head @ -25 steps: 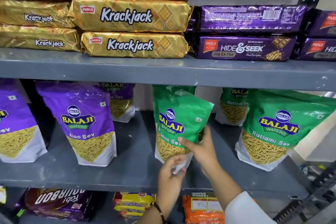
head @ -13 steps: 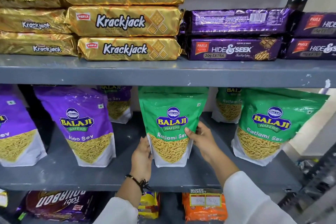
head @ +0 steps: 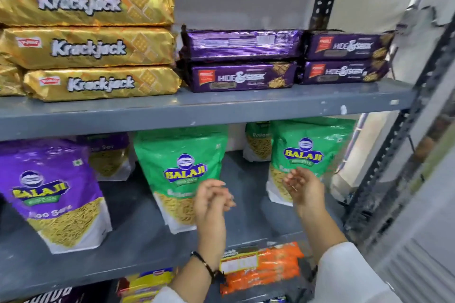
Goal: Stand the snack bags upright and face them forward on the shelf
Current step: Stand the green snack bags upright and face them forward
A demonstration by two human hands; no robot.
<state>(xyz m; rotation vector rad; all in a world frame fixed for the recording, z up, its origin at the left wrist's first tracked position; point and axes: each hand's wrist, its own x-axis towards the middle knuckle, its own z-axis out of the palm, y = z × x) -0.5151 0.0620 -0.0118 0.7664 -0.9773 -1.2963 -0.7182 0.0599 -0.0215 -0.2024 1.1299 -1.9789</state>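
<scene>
On the grey middle shelf [head: 138, 241] a green Balaji bag [head: 179, 170] stands upright, label forward. My left hand [head: 211, 202] hovers just in front of its lower right corner, fingers loosely curled, holding nothing. A second green bag [head: 307, 152] stands at the right, and my right hand [head: 304, 186] is raised in front of its lower part, fingers apart and empty. A purple Balaji bag [head: 54, 194] stands upright at the left. Smaller bags stand behind: a purple one [head: 108, 157] and a green one [head: 258, 142].
The upper shelf [head: 197, 108] carries stacked gold Krackjack packs [head: 93, 49] and purple Hide & Seek packs [head: 241, 76]. Below, orange packets [head: 268, 265] and yellow packets [head: 147, 283] lie flat. A black perforated upright [head: 384, 162] frames the rack's right side.
Both hands have let go of the middle green bag, which now stands upright facing forward. The hands drew back and shifted right; the view swung right as well.
</scene>
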